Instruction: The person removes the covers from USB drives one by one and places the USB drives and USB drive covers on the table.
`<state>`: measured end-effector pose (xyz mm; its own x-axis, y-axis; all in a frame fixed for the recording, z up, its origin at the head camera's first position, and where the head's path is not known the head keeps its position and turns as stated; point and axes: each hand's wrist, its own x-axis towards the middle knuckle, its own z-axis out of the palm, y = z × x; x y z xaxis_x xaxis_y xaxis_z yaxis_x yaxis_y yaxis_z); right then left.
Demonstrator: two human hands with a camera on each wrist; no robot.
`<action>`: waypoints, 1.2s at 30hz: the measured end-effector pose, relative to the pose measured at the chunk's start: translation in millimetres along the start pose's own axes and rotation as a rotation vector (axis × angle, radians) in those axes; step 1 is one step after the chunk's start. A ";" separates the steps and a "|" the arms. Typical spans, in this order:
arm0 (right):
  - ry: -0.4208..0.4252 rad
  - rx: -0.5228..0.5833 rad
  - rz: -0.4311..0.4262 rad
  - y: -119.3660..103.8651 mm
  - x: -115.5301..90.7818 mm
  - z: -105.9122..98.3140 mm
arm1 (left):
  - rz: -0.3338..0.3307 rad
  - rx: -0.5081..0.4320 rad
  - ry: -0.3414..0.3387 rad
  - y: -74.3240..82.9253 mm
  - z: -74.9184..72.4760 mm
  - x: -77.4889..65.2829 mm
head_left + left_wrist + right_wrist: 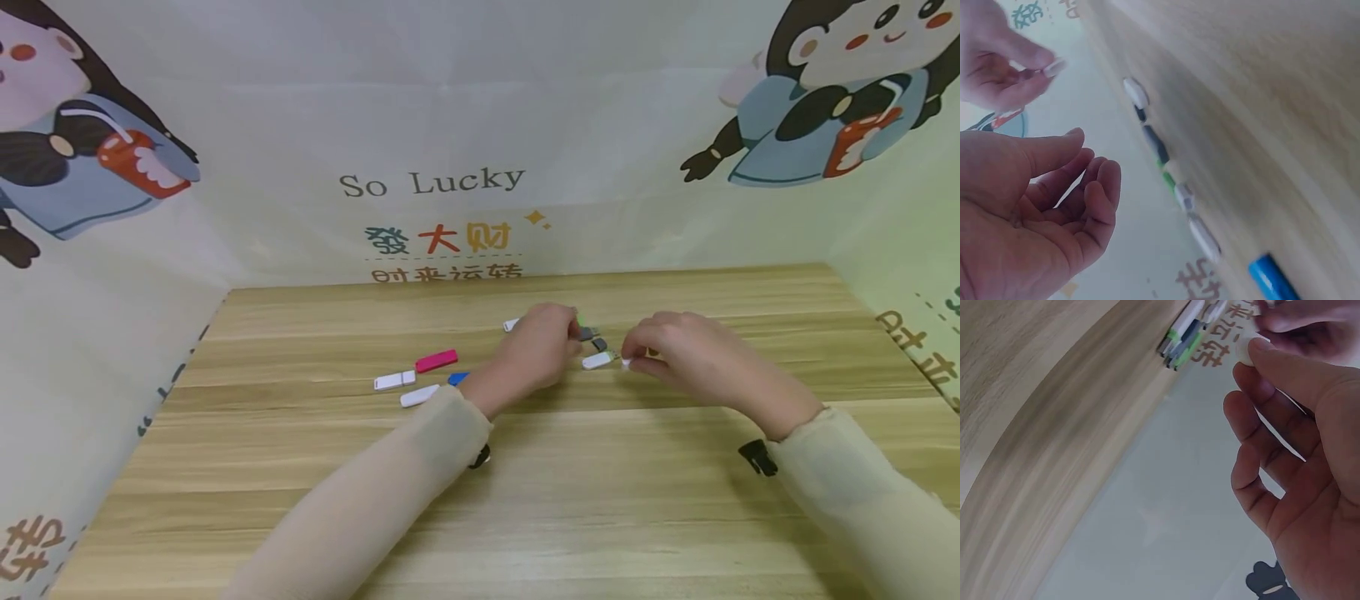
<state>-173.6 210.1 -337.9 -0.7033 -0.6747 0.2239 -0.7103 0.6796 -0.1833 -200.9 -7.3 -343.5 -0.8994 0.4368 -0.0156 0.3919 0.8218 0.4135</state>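
Between thumb and fingertips, my right hand (682, 354) pinches a small white cap (1245, 351). Just left of it on the table lies a white USB stick (597, 360) with its plug end toward that hand. My left hand (536, 346) is held beside the grey USB stick (587, 333), its fingers loosely bent, and nothing shows between them in the left wrist view. A small dark piece (599, 343) and a bit of green (580, 319) lie by the grey stick. Another white stick (512, 324) is partly hidden behind the left hand.
To the left lie a pink stick (437, 361), a white stick (394, 381) and a second white one (420, 396). A blue stick (1272, 278) is partly covered by the left forearm in the head view. A printed cloth (450, 125) encloses the wooden table (600, 500).
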 end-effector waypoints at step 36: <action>-0.188 0.106 0.045 26.5 20.5 29.9 | 0.045 0.230 0.373 -83.7 -52.1 -94.8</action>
<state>-207.7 205.7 -366.8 -0.7202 -0.6930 0.0322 -0.6701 0.6829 -0.2910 -158.6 -136.6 -329.2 -0.8721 0.3473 0.3448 0.4276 0.8834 0.1916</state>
